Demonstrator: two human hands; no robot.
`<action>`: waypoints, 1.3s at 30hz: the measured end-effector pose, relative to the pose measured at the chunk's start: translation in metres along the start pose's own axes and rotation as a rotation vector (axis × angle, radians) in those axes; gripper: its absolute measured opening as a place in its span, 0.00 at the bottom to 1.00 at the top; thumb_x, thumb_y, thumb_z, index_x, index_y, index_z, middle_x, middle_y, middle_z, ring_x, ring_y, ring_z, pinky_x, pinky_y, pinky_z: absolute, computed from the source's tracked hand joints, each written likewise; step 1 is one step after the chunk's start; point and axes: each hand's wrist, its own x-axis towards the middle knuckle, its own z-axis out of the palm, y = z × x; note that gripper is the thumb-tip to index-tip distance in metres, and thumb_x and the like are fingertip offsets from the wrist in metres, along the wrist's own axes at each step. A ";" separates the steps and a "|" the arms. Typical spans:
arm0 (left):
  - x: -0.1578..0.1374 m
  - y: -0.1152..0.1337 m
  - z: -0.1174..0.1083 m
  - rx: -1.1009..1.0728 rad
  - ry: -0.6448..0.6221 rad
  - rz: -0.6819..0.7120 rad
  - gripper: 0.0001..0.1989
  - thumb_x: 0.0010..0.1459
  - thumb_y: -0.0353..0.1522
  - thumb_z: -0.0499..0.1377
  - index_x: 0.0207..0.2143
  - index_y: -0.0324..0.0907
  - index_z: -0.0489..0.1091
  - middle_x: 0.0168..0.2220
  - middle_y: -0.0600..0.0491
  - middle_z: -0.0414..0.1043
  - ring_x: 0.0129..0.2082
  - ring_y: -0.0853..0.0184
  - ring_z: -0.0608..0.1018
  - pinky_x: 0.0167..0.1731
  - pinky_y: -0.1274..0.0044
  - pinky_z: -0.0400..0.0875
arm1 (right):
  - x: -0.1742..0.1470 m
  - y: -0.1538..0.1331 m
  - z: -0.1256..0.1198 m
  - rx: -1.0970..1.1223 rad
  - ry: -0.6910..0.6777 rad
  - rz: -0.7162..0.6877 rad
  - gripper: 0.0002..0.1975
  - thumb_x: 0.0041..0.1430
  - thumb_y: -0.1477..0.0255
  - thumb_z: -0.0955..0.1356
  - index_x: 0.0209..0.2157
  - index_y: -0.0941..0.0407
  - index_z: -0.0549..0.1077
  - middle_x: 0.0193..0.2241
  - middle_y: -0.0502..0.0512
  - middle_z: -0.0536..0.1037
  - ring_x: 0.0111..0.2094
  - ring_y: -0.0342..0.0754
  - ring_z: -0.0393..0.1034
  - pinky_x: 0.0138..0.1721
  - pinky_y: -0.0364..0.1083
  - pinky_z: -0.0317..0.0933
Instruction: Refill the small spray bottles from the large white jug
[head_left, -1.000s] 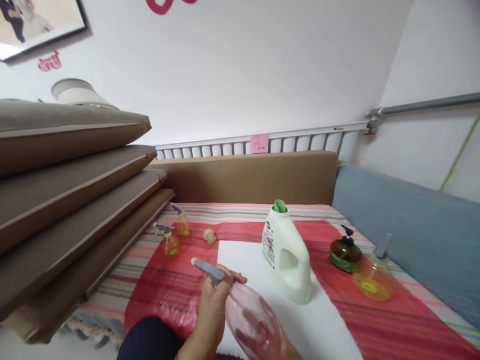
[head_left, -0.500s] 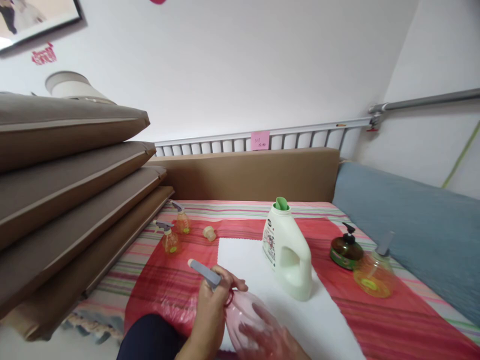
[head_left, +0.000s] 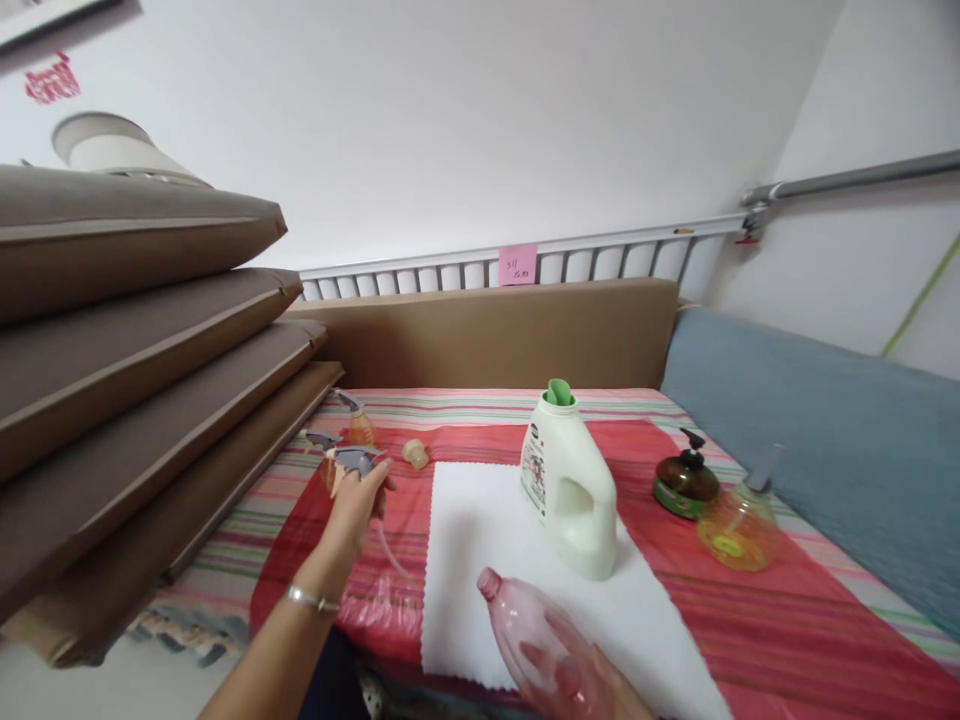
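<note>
My left hand (head_left: 358, 502) is closed around a grey trigger spray head (head_left: 355, 459), out over the left part of the red sheet. Its thin dip tube (head_left: 389, 552) hangs down below the fingers. At the bottom edge, my right hand (head_left: 616, 688) grips a translucent pink bottle (head_left: 525, 625), whose bare neck points up and to the left. That bottle is tilted above the white cloth (head_left: 465, 540), and most of the right hand lies behind it or out of view. A pale green jug (head_left: 581, 480) with a green spout stands upright just beyond it.
Two small spray bottles (head_left: 361, 428) stand at the back left, one partly behind my left hand. Near them lies a cream cap (head_left: 415, 453). A brown pump bottle (head_left: 686, 483) and a yellow-tinted spray bottle (head_left: 739, 530) are on the right. Stacked cushions (head_left: 150, 370) border the left side.
The spray head has come off the pink bottle. My left hand has carried it forward and left, with its tube now showing. The pink bottle stays in my right hand.
</note>
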 end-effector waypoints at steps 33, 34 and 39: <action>-0.106 -0.098 0.093 -0.207 -0.311 0.128 0.47 0.38 0.47 0.69 0.57 0.43 0.53 0.57 0.38 0.63 0.56 0.49 0.68 0.53 0.62 0.66 | 0.029 0.012 0.051 0.197 0.159 -0.002 0.27 0.48 0.49 0.70 0.42 0.55 0.74 0.34 0.56 0.79 0.33 0.50 0.74 0.28 0.44 0.63; -0.101 -0.102 0.093 -0.168 -0.272 0.156 0.45 0.38 0.45 0.69 0.56 0.43 0.54 0.56 0.39 0.63 0.55 0.49 0.69 0.54 0.61 0.65 | 0.026 0.006 0.045 0.055 0.253 -0.068 0.28 0.46 0.49 0.71 0.41 0.56 0.74 0.34 0.57 0.79 0.32 0.52 0.75 0.27 0.45 0.63; -0.071 -0.123 0.089 0.080 -0.152 0.274 0.38 0.44 0.43 0.66 0.54 0.41 0.56 0.54 0.40 0.64 0.53 0.49 0.70 0.54 0.56 0.64 | 0.006 -0.064 0.006 -0.547 0.742 -0.626 0.29 0.41 0.54 0.74 0.43 0.56 0.73 0.44 0.62 0.77 0.47 0.58 0.70 0.44 0.52 0.64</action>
